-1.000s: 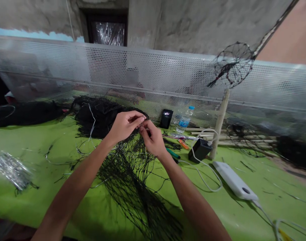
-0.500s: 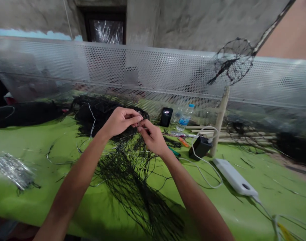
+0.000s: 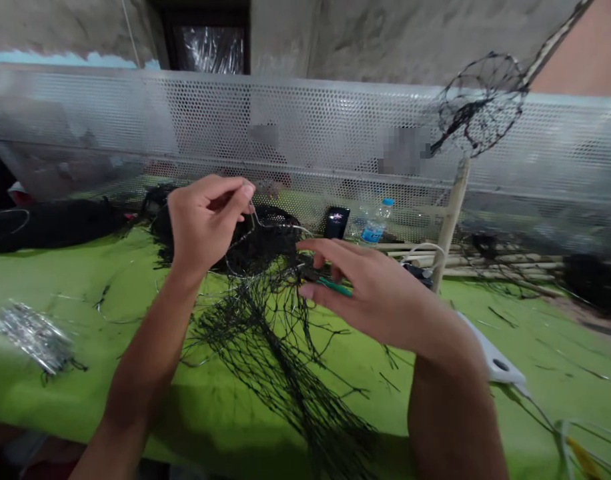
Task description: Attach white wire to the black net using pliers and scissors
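My left hand (image 3: 205,223) is raised over the middle of the table, thumb and fingertips pinched on a thin wire (image 3: 255,215). The wire bends down into a loose loop above the black netting (image 3: 280,353), which spreads towards the front edge. My right hand (image 3: 370,293) reaches in from the right with thumb and fingers apart. Between them shows the green handle (image 3: 335,287) of a tool; its other end is hard to make out. Whether the fingers touch this handle, I cannot tell.
A dark heap of netting (image 3: 270,237) lies behind the hands. Further back stand a black phone-like object (image 3: 337,222) and a water bottle (image 3: 377,223). Silvery wire pieces (image 3: 33,337) lie left, a white power bank (image 3: 500,363) right. A wooden post (image 3: 450,227) rises near sticks.
My hands were together, fingertips meeting; now they are apart. The left moved up and left with the wire, and the right let go, moving right to the green handle and opening.
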`<state>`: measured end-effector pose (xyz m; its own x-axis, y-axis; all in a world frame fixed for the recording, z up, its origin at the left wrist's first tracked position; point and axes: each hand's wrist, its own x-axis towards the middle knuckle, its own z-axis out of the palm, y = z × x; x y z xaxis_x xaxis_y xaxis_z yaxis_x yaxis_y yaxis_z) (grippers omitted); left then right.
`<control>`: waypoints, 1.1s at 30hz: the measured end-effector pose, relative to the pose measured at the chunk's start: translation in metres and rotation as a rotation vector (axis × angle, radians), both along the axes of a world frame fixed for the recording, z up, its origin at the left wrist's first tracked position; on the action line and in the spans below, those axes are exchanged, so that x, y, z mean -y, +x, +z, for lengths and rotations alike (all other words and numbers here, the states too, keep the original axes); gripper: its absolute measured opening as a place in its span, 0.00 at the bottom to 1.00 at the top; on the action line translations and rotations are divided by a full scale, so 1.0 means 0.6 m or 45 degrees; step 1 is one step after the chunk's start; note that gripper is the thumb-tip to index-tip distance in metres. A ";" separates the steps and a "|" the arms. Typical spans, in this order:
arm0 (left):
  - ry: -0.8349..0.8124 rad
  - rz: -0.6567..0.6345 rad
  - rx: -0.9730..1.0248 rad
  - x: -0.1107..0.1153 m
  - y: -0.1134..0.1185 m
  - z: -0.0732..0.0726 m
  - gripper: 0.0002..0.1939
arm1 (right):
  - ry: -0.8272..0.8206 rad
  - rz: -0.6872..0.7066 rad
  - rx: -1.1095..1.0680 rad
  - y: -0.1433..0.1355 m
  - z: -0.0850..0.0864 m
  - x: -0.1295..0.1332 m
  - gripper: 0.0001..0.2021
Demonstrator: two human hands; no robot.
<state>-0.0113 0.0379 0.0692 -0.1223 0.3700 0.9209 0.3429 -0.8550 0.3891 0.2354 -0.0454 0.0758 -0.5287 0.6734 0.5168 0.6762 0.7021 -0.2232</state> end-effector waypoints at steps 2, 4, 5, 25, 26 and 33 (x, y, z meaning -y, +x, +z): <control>0.097 0.102 0.045 0.021 -0.005 0.009 0.07 | -0.022 -0.032 0.142 -0.006 -0.006 0.021 0.23; 0.194 0.193 0.050 0.041 -0.005 0.014 0.06 | -0.079 0.001 0.243 -0.013 -0.016 0.028 0.18; 0.233 0.232 0.038 0.051 -0.003 0.016 0.06 | -0.105 0.015 0.273 -0.015 -0.021 0.027 0.14; 0.439 -0.304 -0.357 0.128 0.036 0.016 0.04 | 0.358 -0.045 -0.211 -0.035 0.014 0.034 0.09; 0.415 -0.304 -0.391 0.127 0.036 0.017 0.04 | 0.397 -0.040 -0.263 -0.037 0.010 0.027 0.09; -0.254 -0.332 -0.573 0.101 0.030 0.012 0.19 | 0.354 -0.195 -0.523 -0.025 -0.004 -0.014 0.08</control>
<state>0.0070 -0.0225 0.0763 0.3856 0.5078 0.7704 0.2994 -0.8586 0.4161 0.2202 -0.0369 0.0735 -0.1509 0.5348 0.8314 0.6719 0.6724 -0.3106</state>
